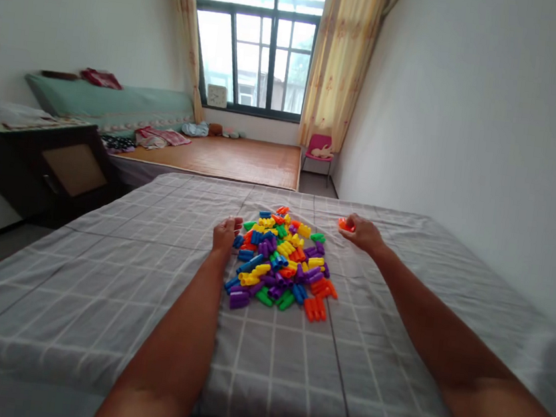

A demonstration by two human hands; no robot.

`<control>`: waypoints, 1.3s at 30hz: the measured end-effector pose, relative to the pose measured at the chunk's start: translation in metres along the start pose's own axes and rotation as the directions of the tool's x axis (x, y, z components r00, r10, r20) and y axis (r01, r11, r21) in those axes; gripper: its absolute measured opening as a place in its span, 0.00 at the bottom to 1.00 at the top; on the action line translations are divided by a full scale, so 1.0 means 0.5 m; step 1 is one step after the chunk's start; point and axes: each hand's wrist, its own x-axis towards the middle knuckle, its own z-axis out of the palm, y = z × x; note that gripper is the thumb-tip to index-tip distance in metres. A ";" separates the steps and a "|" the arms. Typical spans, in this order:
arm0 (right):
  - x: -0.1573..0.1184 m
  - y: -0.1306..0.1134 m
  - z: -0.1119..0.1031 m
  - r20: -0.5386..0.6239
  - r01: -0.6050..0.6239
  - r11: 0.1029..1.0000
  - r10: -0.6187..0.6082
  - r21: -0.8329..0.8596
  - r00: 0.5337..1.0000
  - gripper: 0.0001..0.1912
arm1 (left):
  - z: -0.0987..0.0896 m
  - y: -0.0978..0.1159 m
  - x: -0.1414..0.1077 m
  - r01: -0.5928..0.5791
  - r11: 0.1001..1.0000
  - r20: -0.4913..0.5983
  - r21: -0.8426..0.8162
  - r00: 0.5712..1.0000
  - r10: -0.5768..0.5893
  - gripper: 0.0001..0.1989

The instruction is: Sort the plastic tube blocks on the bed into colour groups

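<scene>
A heap of plastic pieces (282, 259) in orange, yellow, green, blue and purple lies on a grey checked cloth (125, 271). At the heap's left edge is my left hand (228, 232), its fingers curled beside a blue piece (238, 241); whether they hold anything is hidden. To the right of the heap and apart from it, my right hand (361, 233) has its fingers closed on an orange piece (343, 224), which shows at the fingertips just above the cloth.
Beyond the cloth-covered surface is a low bed (243, 158) with clothes on its left side. A pink chair (320, 148) stands by the right curtain. On the left is a dark cabinet (37, 164); a white wall rises on the right.
</scene>
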 end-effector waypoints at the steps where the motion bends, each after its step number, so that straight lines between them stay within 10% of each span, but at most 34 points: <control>1: -0.010 0.036 -0.001 0.003 -0.023 0.996 0.023 -0.090 1.000 0.15 | 0.001 0.000 0.000 -0.006 1.000 0.007 0.015 1.000 0.006 0.27; 6: -0.042 0.137 -0.004 0.231 -0.120 0.984 0.148 -0.131 0.962 0.20 | 0.002 -0.003 0.001 -0.044 0.996 0.028 0.071 0.999 0.042 0.28; 15: -0.014 0.178 -0.043 0.530 -0.011 0.986 -0.079 0.166 0.844 0.24 | -0.005 -0.018 0.012 -0.045 0.996 0.049 0.076 0.998 0.042 0.26; 21: 0.036 0.298 -0.069 0.255 -0.128 0.991 0.114 0.042 0.960 0.18 | -0.007 -0.017 0.014 -0.065 0.992 0.059 0.109 0.997 0.059 0.27; 25: 0.074 0.364 -0.055 0.084 -0.257 0.947 0.277 -0.195 0.957 0.17 | -0.007 -0.015 0.011 -0.065 0.988 0.058 0.141 0.997 0.058 0.28; 39: 0.083 0.332 0.009 0.123 -0.236 0.949 0.265 -0.210 0.956 0.25 | -0.008 -0.015 0.005 -0.060 0.984 0.053 0.168 0.997 0.052 0.28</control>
